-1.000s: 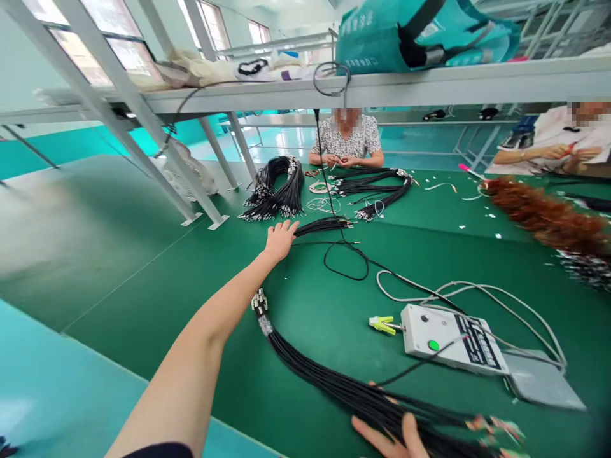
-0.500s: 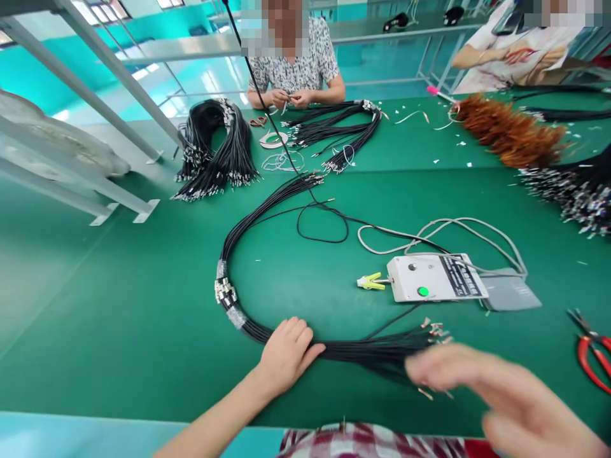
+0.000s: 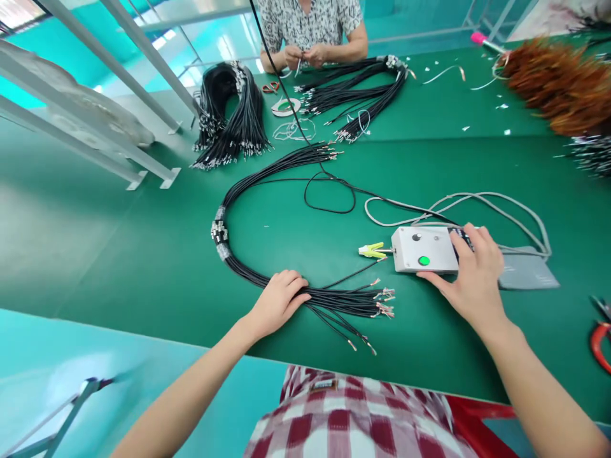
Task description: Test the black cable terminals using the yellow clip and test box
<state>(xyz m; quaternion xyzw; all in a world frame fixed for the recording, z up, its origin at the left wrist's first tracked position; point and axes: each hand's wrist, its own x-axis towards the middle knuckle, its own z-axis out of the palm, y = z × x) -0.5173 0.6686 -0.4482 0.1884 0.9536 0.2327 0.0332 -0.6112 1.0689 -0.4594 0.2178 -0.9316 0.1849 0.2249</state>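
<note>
At a green bench [image 3: 143, 267], the left hand [image 3: 277, 302] presses flat on a black wire bundle [image 3: 238, 264] while the right hand [image 3: 470, 273], fingers spread, rests on a white tester box [image 3: 422, 249]; steady pinning likely keeps terminals [image 3: 384, 302] aligned.

No legible text or labels
</note>
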